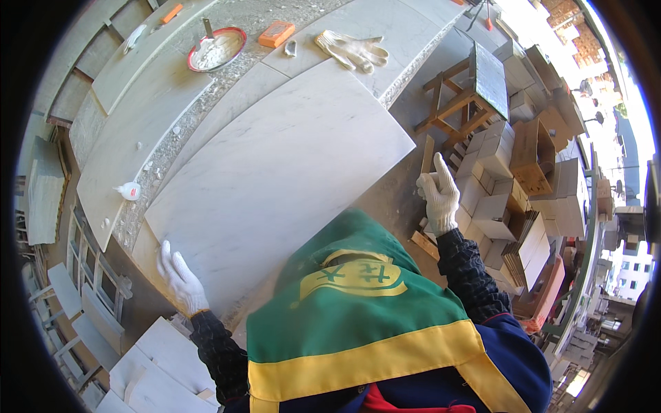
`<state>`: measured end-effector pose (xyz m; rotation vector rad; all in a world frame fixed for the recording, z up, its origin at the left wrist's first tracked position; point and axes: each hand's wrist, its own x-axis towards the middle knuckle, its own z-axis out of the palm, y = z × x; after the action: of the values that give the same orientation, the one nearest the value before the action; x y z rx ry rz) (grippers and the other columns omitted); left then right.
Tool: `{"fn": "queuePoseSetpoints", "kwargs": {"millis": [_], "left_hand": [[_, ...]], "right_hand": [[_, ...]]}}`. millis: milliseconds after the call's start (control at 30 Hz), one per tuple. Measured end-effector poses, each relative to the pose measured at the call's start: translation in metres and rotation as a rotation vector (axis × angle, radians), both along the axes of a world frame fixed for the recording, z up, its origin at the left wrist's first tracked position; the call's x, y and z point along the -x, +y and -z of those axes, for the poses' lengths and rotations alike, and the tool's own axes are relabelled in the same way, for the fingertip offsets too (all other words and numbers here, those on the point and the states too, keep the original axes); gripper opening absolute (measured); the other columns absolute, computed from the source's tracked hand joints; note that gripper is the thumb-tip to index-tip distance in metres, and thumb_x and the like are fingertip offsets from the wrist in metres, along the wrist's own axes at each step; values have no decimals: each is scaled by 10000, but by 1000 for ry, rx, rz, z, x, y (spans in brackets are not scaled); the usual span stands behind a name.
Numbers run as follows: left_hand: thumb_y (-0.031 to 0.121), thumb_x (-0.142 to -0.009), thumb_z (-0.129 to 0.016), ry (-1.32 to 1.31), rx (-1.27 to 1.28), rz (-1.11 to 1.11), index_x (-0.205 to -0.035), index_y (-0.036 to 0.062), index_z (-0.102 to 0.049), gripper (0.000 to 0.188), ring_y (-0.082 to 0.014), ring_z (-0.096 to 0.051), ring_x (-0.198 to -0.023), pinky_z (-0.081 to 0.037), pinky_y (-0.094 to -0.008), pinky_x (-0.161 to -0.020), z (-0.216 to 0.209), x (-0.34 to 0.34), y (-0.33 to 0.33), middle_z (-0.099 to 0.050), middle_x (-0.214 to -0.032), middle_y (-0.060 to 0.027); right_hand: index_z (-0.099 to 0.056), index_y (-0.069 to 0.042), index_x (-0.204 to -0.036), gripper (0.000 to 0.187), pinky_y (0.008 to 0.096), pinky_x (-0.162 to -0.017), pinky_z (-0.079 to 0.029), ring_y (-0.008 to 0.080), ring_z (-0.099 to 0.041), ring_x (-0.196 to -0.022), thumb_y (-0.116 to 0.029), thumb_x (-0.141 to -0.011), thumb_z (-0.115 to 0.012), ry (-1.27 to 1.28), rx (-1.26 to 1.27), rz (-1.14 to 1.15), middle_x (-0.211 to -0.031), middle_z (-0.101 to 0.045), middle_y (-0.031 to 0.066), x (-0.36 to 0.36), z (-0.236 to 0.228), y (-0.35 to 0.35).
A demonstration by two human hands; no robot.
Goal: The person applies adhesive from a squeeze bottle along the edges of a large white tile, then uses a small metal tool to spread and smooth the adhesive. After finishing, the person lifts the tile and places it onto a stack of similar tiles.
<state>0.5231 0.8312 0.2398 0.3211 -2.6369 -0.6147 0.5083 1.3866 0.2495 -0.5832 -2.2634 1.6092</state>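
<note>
A large white marble-like slab with faint grey veining lies on the worktable before me, its corner pointing toward my right side. My left hand, in a white knitted glove, is at the slab's near left edge, fingers stretched and holding nothing; whether it touches the edge I cannot tell. Beyond the slab's right corner, my right hand, gloved alike, is raised apart from the stone with its fingers extended. A narrow wooden strip shows just past those fingertips. My green apron with yellow trim lies against the slab's near side.
On the table stand a bowl of white paste with a scraper, an orange block, a loose pair of gloves and a small white bottle. Rightward are a wooden stool and stacked cartons. More slabs lean lower left.
</note>
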Motion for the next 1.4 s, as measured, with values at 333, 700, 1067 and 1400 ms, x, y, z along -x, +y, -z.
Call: {"fn": "queuePoseSetpoints", "kwargs": {"millis": [333, 700, 1067, 1400], "left_hand": [[215, -1105, -492, -35, -84, -102, -1399, 5, -584, 373, -382, -536, -1340, -435, -450, -1120, -20, -2, 17, -558, -1442, -219], [200, -1064, -571, -91, 35, -224, -1425, 48, -564, 391, -381, -557, -1330, -455, -437, -1105, -23, 3, 21, -568, -1464, -198], [182, -1042, -613, -146, 183, -255, -1404, 61, -576, 383, -378, -593, -1292, -483, -439, -1075, -26, 4, 21, -595, -1448, -183], [182, -1041, -608, -87, 0, -253, -1418, 74, -581, 393, -383, -594, -1281, -478, -432, -1076, -25, 6, 22, -583, -1447, -191]], "right_hand": [[-703, -22, -1316, 348, 233, -601, -495, 82, -597, -674, -133, -990, -651, 10, 105, -596, -811, -689, 26, 230, -85, -88], [-779, -14, -1075, 241, 246, -454, -344, 91, -479, -511, -221, -984, -694, -153, 269, -848, -705, -621, 13, 418, -88, -205], [-623, -95, -751, 268, 242, -443, -261, 45, -396, -476, -205, -990, -676, -370, 142, -819, -592, -457, -44, 492, -38, -241], [-653, -47, -1372, 459, 330, -825, -562, 215, -715, -945, -272, -979, -730, 431, -781, -559, -1122, -751, 112, 316, -20, -109]]}}
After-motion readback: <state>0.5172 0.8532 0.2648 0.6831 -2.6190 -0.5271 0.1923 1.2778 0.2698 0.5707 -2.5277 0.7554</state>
